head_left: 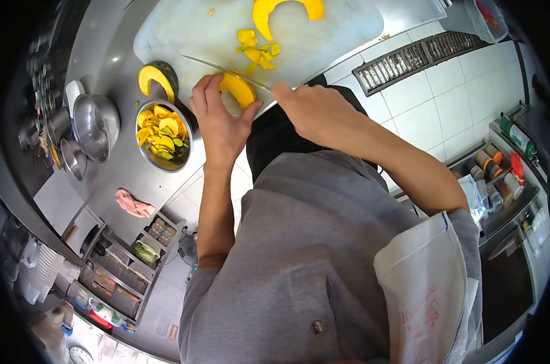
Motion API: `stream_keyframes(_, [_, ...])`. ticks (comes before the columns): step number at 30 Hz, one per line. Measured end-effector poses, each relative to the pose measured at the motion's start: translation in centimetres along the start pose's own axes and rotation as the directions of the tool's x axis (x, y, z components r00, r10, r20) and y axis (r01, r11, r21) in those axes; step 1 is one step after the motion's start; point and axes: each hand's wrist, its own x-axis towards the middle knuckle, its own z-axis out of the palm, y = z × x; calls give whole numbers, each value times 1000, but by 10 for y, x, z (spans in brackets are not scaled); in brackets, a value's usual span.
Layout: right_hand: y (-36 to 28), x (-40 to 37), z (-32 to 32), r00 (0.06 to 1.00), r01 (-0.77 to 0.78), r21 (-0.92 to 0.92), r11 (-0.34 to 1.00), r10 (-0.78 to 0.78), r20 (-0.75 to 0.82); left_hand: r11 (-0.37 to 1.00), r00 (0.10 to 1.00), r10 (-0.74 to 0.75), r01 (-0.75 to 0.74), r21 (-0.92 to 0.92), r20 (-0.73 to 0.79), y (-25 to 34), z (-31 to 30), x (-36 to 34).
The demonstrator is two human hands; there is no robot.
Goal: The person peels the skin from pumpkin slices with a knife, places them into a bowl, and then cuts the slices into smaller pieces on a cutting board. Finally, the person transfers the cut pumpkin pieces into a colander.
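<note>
Yellow-orange flesh shows on the crescent-shaped pumpkin slice [243, 91], which lies on the white cutting board [172, 27] by its near edge. The left hand [219, 124] grips the slice from the near side, thumb at one end and fingers bunched at the other. The right hand [318, 114] is closed round the handle of a kitchen knife [209, 64], whose blade crosses just beyond the slice; whether steel meets flesh is too fine to tell.

The step in hand looks to be cutting this slice down. The next move seems to call for a firm hold and a steady downward stroke, with the left fingertips curled back from the blade, since they sit close to it.

Past the blade, toward the middle of the board, lie small pumpkin chunks [260, 53]. A larger pumpkin arc [287, 7] rests at the far side. By the board's left edge sits a green-skinned pumpkin wedge [157, 79], and just nearer, by the near edge of the steel counter [114, 57], stands a metal bowl [191, 143] of yellow pumpkin pieces and parings [164, 128], some edged with green.
</note>
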Motion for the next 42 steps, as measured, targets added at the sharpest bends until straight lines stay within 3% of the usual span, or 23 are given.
stream_keyframes(2, [11, 18, 19, 995, 67, 103, 992, -59, -79, 1000, 1000, 1, -1, -5, 15, -1, 0, 1])
stream_keyframes(4, [14, 27, 12, 989, 93, 65, 994, -84, -124, 999, 998, -44, 45, -24, 35, 1, -2, 0])
stream_keyframes(6, [24, 27, -9, 969, -156, 438, 885, 51, 242, 999, 1000, -8, 9, -35, 20, -1, -4, 2])
stream_keyframes(8, [29, 21, -17, 955, -206, 475, 855, 70, 288, 979, 994, -55, 72, -189, 92, -9, -13, 5])
stream_keyframes(10, [28, 13, -18, 957, -212, 402, 891, 105, 272, 980, 994, -24, 45, -192, 110, -18, -26, 11])
stream_keyframes(11, [30, 8, -8, 956, -212, 404, 890, 102, 276, 995, 988, 96, -99, 13, 117, -19, -30, 16])
stream_keyframes(12, [29, 5, 3, 994, -84, 297, 951, 57, 96, 946, 966, 212, -240, 216, 146, -20, -30, 20])
stream_keyframes(13, [28, 3, 10, 997, 30, 163, 986, -16, -81, 958, 964, 234, -251, 141, 124, -22, -28, 23])
stream_keyframes(16, [13, -12, 1, 998, -59, 93, 994, 61, -21, 953, 968, 213, -236, 189, 137, -26, -29, 23])
stream_keyframes(18, [2, -25, -3, 999, -32, 18, 999, 32, -19, 957, 970, 206, -228, 182, 131, -24, -29, 21])
stream_keyframes(21, [-11, -41, 4, 983, 14, -159, 987, -43, -180, 959, 973, 193, -215, 186, 127, -19, -27, 19])
stream_keyframes(40, [-26, -41, 19, 975, -93, -248, 964, 37, -219, 969, 977, 182, -198, 150, 114, -24, -24, 18])
stream_keyframes(42, [-22, -34, 19, 984, -57, -83, 995, 42, -173, 969, 976, 184, -200, 142, 117, -25, -24, 18])
